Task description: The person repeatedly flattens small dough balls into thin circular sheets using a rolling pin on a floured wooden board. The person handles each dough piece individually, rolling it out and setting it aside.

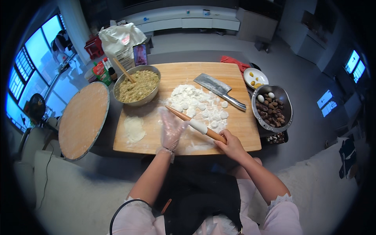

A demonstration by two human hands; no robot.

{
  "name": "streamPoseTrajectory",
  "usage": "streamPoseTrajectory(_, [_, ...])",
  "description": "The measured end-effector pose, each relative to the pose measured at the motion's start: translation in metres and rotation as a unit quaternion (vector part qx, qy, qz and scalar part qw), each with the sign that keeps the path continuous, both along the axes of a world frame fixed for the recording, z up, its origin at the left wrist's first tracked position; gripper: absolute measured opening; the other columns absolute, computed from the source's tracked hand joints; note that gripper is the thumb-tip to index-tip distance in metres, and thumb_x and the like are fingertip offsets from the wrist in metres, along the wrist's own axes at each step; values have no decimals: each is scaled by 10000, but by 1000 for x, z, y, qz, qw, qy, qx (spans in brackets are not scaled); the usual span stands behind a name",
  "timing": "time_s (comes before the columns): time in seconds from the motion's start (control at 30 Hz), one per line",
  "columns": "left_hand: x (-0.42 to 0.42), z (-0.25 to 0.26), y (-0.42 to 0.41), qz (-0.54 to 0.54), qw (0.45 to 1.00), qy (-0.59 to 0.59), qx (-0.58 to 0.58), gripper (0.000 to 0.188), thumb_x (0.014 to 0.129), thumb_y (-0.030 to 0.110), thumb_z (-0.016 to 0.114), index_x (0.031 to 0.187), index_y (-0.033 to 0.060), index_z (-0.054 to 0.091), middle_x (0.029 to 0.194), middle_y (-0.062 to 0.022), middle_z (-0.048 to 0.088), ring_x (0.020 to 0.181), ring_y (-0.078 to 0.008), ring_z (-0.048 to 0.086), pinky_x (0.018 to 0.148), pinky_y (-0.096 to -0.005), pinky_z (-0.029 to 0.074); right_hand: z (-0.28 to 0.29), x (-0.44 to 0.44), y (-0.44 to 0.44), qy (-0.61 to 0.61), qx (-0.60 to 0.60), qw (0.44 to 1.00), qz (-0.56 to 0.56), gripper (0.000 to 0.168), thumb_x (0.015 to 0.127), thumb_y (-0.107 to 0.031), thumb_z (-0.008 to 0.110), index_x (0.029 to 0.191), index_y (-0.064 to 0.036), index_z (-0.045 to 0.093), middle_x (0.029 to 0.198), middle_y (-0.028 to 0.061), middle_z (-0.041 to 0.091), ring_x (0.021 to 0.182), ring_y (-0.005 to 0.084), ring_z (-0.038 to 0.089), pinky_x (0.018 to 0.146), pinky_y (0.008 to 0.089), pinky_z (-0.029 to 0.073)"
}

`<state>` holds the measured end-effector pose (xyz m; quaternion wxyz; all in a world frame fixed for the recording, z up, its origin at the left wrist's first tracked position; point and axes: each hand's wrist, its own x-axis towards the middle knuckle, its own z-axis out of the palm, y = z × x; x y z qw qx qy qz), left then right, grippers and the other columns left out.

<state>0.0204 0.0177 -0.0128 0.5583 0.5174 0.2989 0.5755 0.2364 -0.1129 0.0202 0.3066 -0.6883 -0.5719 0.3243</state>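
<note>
My right hand (232, 144) grips the near end of a wooden rolling pin (216, 135), which slants up to the left over the board. Around the pin's middle lies a smooth white piece (198, 126), seemingly thin dough. My left hand (172, 129), in a clear plastic glove, is beside the pin's far part, thumb spread from the fingers and nothing seen in it. Thin round dough wrappers (134, 129) lie to its left, overlapping. Beyond the pin is a heap of white flour (188, 95) with several small flattened dough pieces (214, 117) on and around it.
On the wooden board (173, 70) are a cleaver (216, 85) and a metal bowl of chopped filling (138, 88) with a wooden stick. A floured round tray (83, 120) is at left. Right are a plate (252, 72) and a metal basin (288, 108). Behind stands a phone (140, 55).
</note>
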Motion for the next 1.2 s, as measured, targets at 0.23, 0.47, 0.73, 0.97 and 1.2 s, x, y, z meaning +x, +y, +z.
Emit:
streamPoseTrajectory(0.23, [-31,26,-10,-136,957,-14,-256,571,871,88,720,1371,24,454,1134,-78,632,962,-178,656,797,-295,569,-13,-43,24,-54,208,974,67,417,848,-113,703,1246,-63,591,1022,172,632,907,315,622,814,373,499])
streamPoseTrajectory(0.47, [-120,19,10,184,810,490,266,259,838,88,641,1089,57,696,1011,-166,693,914,-337,664,830,-417,532,-23,-51,24,-61,175,983,-10,419,852,-114,688,1257,-64,593,954,165,580,885,368,595,802,417,492])
streamPoseTrajectory(0.73, [-119,21,-15,171,565,701,399,360,908,269,606,1204,64,609,1232,-165,628,1166,-362,570,1030,-473,420,-40,48,-11,-39,208,961,-177,394,862,-70,666,1240,16,594,1015,180,620,931,320,619,830,367,490])
streamPoseTrajectory(0.97, [16,-6,5,-63,733,584,345,222,920,207,578,1090,77,636,1151,-155,655,1127,-346,582,981,-410,461,-30,49,-24,1,221,958,-180,384,878,-78,659,1245,13,591,1049,166,627,975,294,621,870,341,479])
streamPoseTrajectory(1.2, [29,-5,-17,-187,792,407,416,177,887,129,591,1026,48,664,1105,-156,672,1109,-332,602,988,-403,474,-32,69,-46,-41,164,979,-109,375,868,-118,680,1210,13,602,1024,162,619,961,326,615,852,354,483])
